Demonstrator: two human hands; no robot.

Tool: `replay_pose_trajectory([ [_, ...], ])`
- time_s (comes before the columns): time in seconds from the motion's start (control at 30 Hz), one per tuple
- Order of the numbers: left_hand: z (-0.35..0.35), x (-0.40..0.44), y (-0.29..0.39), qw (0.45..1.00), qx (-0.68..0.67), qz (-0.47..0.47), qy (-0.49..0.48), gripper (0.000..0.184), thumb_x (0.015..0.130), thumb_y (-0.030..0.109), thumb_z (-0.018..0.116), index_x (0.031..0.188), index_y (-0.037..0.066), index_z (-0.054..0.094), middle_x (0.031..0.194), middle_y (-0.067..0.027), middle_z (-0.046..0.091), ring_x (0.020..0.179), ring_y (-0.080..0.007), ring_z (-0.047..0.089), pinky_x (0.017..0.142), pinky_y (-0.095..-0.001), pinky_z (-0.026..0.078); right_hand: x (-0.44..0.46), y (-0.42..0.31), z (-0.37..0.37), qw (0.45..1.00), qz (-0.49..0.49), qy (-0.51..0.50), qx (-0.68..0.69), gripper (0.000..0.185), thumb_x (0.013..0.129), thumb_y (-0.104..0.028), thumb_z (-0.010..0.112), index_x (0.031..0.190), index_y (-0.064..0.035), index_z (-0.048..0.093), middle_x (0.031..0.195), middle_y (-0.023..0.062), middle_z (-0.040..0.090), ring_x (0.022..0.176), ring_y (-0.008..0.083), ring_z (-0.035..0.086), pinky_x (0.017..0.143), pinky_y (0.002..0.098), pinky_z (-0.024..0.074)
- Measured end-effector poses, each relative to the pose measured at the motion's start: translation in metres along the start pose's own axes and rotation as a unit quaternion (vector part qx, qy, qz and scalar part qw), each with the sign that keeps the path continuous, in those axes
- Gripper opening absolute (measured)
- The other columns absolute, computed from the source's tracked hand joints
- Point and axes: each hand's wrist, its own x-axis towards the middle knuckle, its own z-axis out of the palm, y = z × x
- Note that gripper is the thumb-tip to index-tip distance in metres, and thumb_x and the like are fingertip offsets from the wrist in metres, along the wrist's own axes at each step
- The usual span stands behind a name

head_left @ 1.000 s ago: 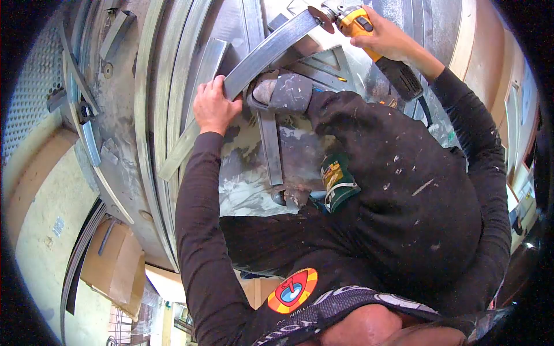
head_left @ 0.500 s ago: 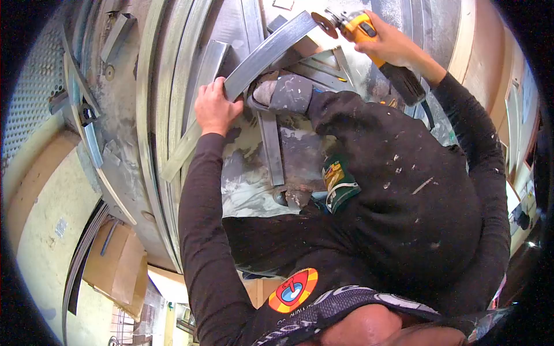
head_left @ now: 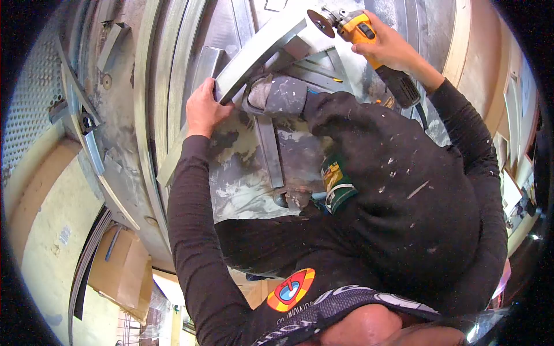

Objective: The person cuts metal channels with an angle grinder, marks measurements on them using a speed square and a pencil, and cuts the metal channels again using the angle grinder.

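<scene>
My left hand (head_left: pixel 206 111) is closed around the near end of a rectangular metal tube (head_left: pixel 259 55), which slants up to the right past my shoe (head_left: pixel 277 94). In my right hand (head_left: pixel 392 49) is a yellow and black angle grinder (head_left: pixel 360 32), gripped by its body. The grinder's thin brown disc (head_left: pixel 320 23) is beside the tube's far end; a small gap seems to show between them. Whether the disc spins I cannot tell. Beneath the tube lie other metal pieces, among them a welded triangular frame (head_left: pixel 323 66).
Long metal bars (head_left: pixel 151 86) run along the left of the work surface. A short tube offcut (head_left: pixel 112 46) and a perforated sheet (head_left: pixel 32 98) are farther left. Another metal bar (head_left: pixel 269 155) lies below my shoe. A cardboard box (head_left: pixel 121 268) stands at lower left.
The tube has rolled in my left hand, so a different, brighter face shows, and its near end has shifted slightly left. The grinder has moved slightly left with my right hand.
</scene>
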Motion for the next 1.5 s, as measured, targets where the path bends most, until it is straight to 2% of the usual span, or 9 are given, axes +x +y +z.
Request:
replay_pose_trajectory([
  [0.03,-0.001,0.001,0.000,1.000,0.001,0.001,0.000,0.049,0.061,0.024,0.085,0.099,0.008,0.057,0.092,-0.0144,0.067,0.090,-0.0360,0.067,0.077,-0.0465,0.053,0.000,-0.013,-0.006,1.000,0.000,0.001,0.001,0.092,0.084,-0.039,0.078,0.156,-0.0093,0.030,0.122,0.0190,0.064,0.107,0.0303,0.065,0.096,0.0376,0.0503],
  [0.1,-0.001,0.001,0.002,1.000,0.013,0.005,-0.001,0.048,0.062,0.024,0.084,0.098,0.007,0.057,0.090,-0.0159,0.067,0.089,-0.0374,0.066,0.078,-0.0468,0.053,0.000,-0.042,-0.027,0.999,0.005,-0.045,0.005,0.094,0.080,-0.044,0.077,0.146,0.0086,0.034,0.117,0.0299,0.065,0.107,0.0347,0.065,0.091,0.0360,0.0519],
  [0.23,-0.005,0.002,0.003,1.000,0.011,-0.003,-0.008,0.048,0.062,0.023,0.084,0.098,0.007,0.057,0.090,-0.0176,0.068,0.089,-0.0388,0.066,0.078,-0.0468,0.053,-0.004,-0.049,-0.023,0.996,0.039,-0.076,-0.023,0.081,0.087,-0.041,0.075,0.145,0.0040,0.039,0.111,0.0215,0.068,0.100,0.0289,0.065,0.090,0.0332,0.0509],
  [0.3,-0.008,0.004,0.004,1.000,-0.004,-0.006,-0.017,0.047,0.062,0.022,0.083,0.097,0.006,0.057,0.089,-0.0186,0.068,0.088,-0.0396,0.067,0.078,-0.0469,0.053,0.017,0.013,0.018,0.993,-0.107,0.046,0.009,0.092,0.084,-0.040,0.078,0.156,-0.0091,0.030,0.119,0.0203,0.065,0.105,0.0311,0.066,0.095,0.0379,0.0510],
  [0.93,-0.006,0.005,0.003,0.999,-0.004,-0.002,-0.033,0.047,0.061,0.020,0.085,0.096,0.006,0.057,0.090,-0.0170,0.068,0.088,-0.0389,0.067,0.078,-0.0462,0.053,0.010,0.010,0.026,0.999,-0.028,0.020,-0.031,0.093,0.083,-0.038,0.079,0.156,-0.0089,0.030,0.120,0.0213,0.065,0.108,0.0327,0.066,0.096,0.0378,0.0502],
  [1.03,-0.008,0.007,-0.004,0.999,-0.027,-0.005,-0.022,0.050,0.060,0.021,0.084,0.103,0.006,0.062,0.087,-0.0171,0.068,0.089,-0.0380,0.067,0.081,-0.0450,0.054,0.008,0.025,0.032,1.000,-0.021,-0.008,-0.001,0.091,0.081,-0.035,0.079,0.154,-0.0044,0.032,0.123,0.0207,0.063,0.110,0.0313,0.063,0.098,0.0370,0.0484],
  [1.27,-0.012,0.012,-0.012,0.993,-0.056,0.087,-0.060,0.066,0.062,0.026,0.078,0.125,0.009,0.067,0.111,-0.0154,0.063,0.095,-0.0362,0.066,0.083,-0.0444,0.054,-0.008,0.036,0.024,0.998,-0.022,0.019,0.049,0.092,0.081,-0.036,0.079,0.154,-0.0039,0.032,0.127,0.0183,0.061,0.110,0.0279,0.062,0.098,0.0358,0.0481],
  [1.47,-0.003,-0.007,0.023,0.962,0.184,0.112,0.167,0.071,0.062,0.031,0.085,0.127,0.012,0.064,0.111,-0.0090,0.062,0.102,-0.0320,0.062,0.092,-0.0441,0.045,-0.013,0.035,0.020,0.996,-0.018,0.035,0.074,0.089,0.082,-0.033,0.079,0.154,-0.0068,0.034,0.125,0.0147,0.062,0.110,0.0229,0.062,0.098,0.0348,0.0487],
  [1.5,0.009,-0.003,0.009,0.989,0.068,0.072,0.112,0.066,0.065,0.032,0.086,0.124,0.009,0.066,0.110,-0.0109,0.064,0.102,-0.0333,0.062,0.091,-0.0434,0.047,-0.017,0.027,0.018,0.995,-0.009,0.011,0.098,0.088,0.082,-0.032,0.079,0.154,-0.0074,0.034,0.124,0.0136,0.062,0.110,0.0221,0.062,0.097,0.0348,0.0490],
])
